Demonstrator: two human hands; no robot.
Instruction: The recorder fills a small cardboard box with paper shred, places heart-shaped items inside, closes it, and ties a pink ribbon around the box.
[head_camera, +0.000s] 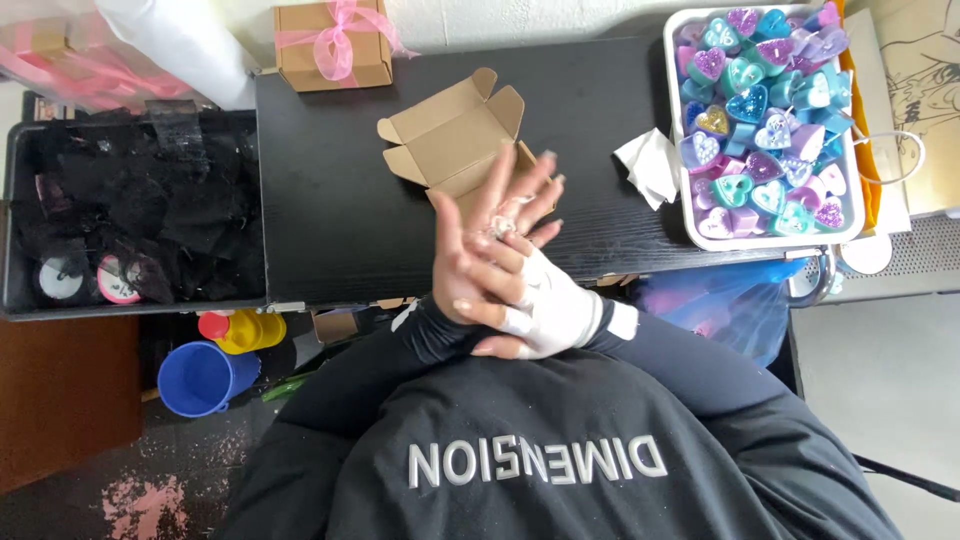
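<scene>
My hands meet above the near edge of a black table (330, 200). My left hand (478, 235) is bare, with fingers stretched out and apart, pointing away from me. My right hand (545, 305) is wrapped in white bandage, and its fingers curl around my left hand near the wrist. Something small and shiny shows between the hands; I cannot tell what it is. Just beyond the fingertips lies an open brown cardboard box (455, 135) with its flaps spread.
A white tray (678, 190) of glittery heart-shaped candles stands at the right, crumpled white paper (650, 165) beside it. A closed brown box with a pink ribbon (332, 45) sits at the back. A black bin (130, 210) is left; a blue cup (200, 378) is below.
</scene>
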